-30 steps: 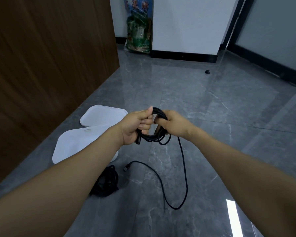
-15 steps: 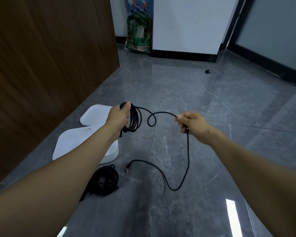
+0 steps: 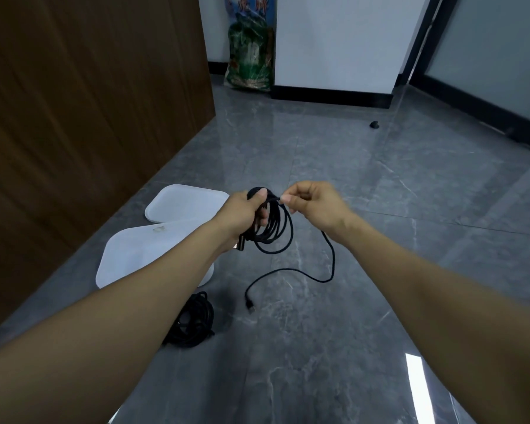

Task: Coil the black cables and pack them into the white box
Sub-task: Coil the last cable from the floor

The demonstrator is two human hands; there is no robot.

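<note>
— Two cables, one white box [image 3: 126, 255] at far left. Where's the coil?

— Clenched in the left hand [image 3: 242, 212], loops [image 3: 273, 231] hanging; the right hand [image 3: 314, 205] pinches the matte, braided-looking strand. Lay even rounds (no twists), feeding the floor tail [image 3: 291, 273] in. The second cable [image 3: 193, 322] lies bundled beside the smooth, round-cornered box.

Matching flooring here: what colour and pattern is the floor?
Grey marble-look floor with pale veins, head view.
</note>
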